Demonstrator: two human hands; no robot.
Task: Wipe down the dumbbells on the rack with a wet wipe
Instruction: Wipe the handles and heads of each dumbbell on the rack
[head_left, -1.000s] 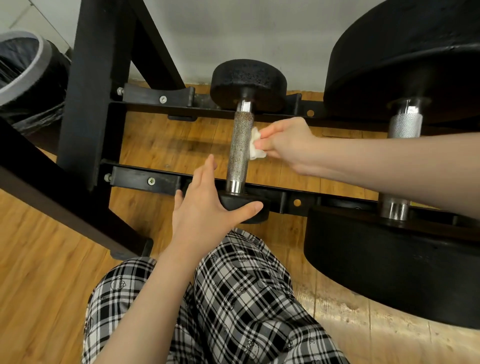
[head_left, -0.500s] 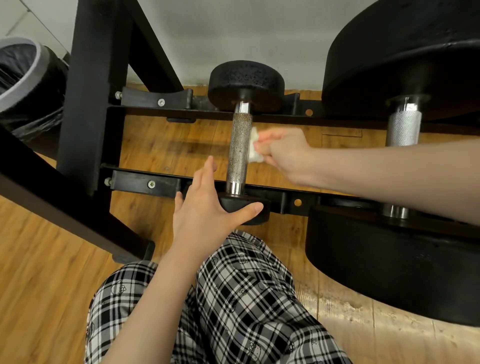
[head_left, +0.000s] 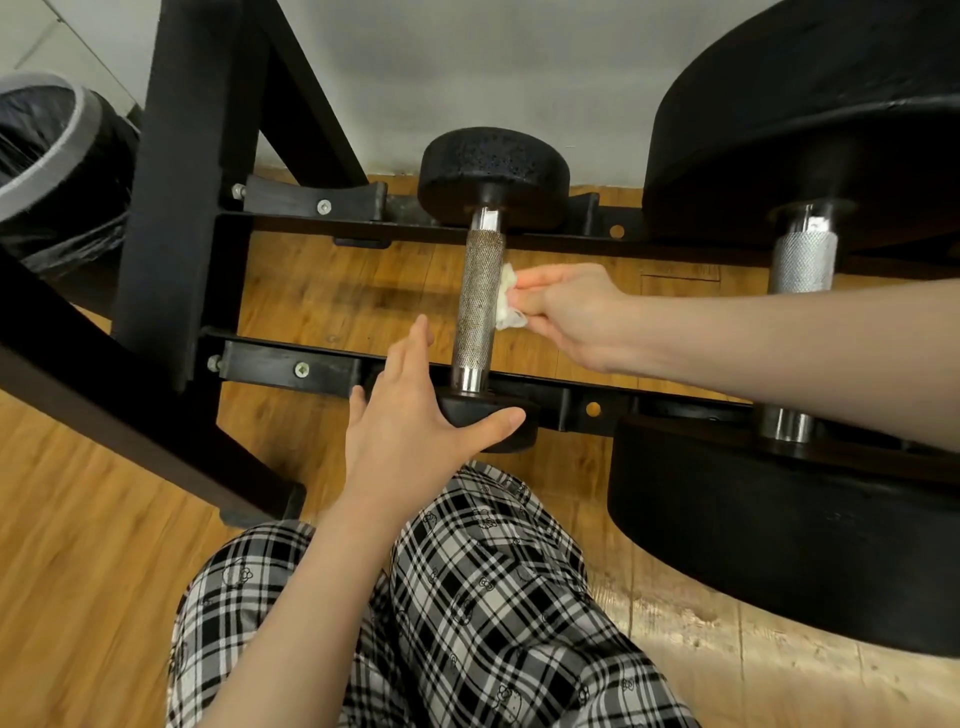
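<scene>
Right hand (head_left: 571, 312) pinching white wet wipe (head_left: 508, 299) against small dumbbell (head_left: 480, 296) knurled handle, left hand (head_left: 415, 426) spread on its near head, black rack (head_left: 291, 364)

Small dumbbell (head_left: 480, 291), black heads, knurled steel handle, lies across the rack (head_left: 291, 366) rails at frame centre. Crumpled white wipe (head_left: 508, 301) touches the handle's right side. Large dumbbell (head_left: 802, 260) lies at right.

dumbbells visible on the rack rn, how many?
2. A small dumbbell sits mid-rack, its handle being wiped by the right hand while the left hand rests on its near head. A large dumbbell sits to its right. More may lie beyond the frame.
</scene>
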